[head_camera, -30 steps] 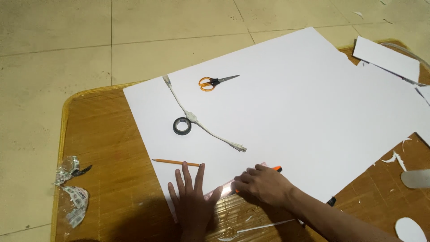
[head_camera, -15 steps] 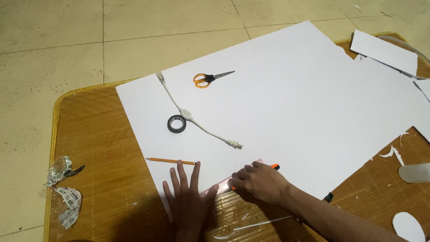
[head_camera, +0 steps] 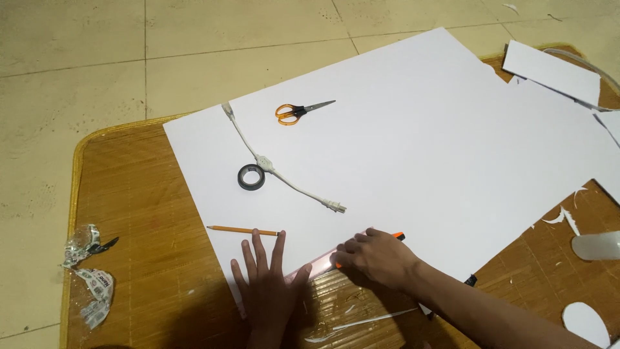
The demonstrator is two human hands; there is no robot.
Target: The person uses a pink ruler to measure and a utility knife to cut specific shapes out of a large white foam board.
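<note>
A large white sheet [head_camera: 413,136] lies across a woven brown mat [head_camera: 135,213]. My left hand [head_camera: 266,284] presses flat, fingers spread, on the sheet's near corner and on one end of a clear ruler [head_camera: 316,265] along the near edge. My right hand [head_camera: 378,257] is closed around an orange-tipped cutter [head_camera: 395,237] at the ruler. A yellow pencil [head_camera: 243,230] lies just beyond my left fingertips.
On the sheet lie orange-handled scissors [head_camera: 298,111], a roll of black tape [head_camera: 251,176] and a white cable with plugs [head_camera: 278,169]. Crumpled wrappers [head_camera: 87,271] sit at the mat's left edge. White offcuts [head_camera: 549,64] and scraps [head_camera: 584,322] lie at the right. Beige floor tiles surround the mat.
The view has shifted slightly. Both hands stay at the sheet's near edge, the left flat on it and the right closed on the cutter by the ruler.
</note>
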